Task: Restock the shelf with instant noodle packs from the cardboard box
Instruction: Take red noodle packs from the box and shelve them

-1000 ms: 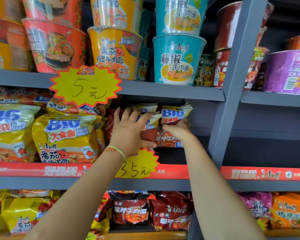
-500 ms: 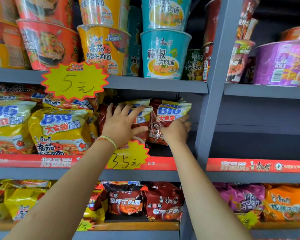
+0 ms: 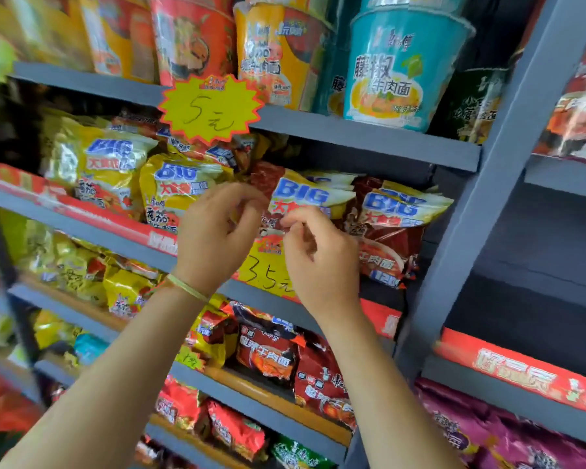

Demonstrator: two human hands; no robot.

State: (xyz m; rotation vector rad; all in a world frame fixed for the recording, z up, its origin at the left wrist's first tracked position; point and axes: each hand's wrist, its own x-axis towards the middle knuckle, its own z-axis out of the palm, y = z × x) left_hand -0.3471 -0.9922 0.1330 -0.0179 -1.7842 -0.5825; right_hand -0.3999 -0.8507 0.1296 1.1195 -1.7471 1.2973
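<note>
Yellow noodle packs (image 3: 180, 191) on middle shelf (image 3: 369, 137), left side. Left hand (image 3: 217, 231) raised before shelf, grip loosely curled, holding nothing visible. Right hand (image 3: 318, 258) just beside it, fingers curled, empty as far as blur shows. Dark red noodle packs (image 3: 389, 228) upright behind hands, against grey post (image 3: 481, 204).

Grey metal shelving (image 3: 362, 138) with a slanted upright post (image 3: 508, 157).
</note>
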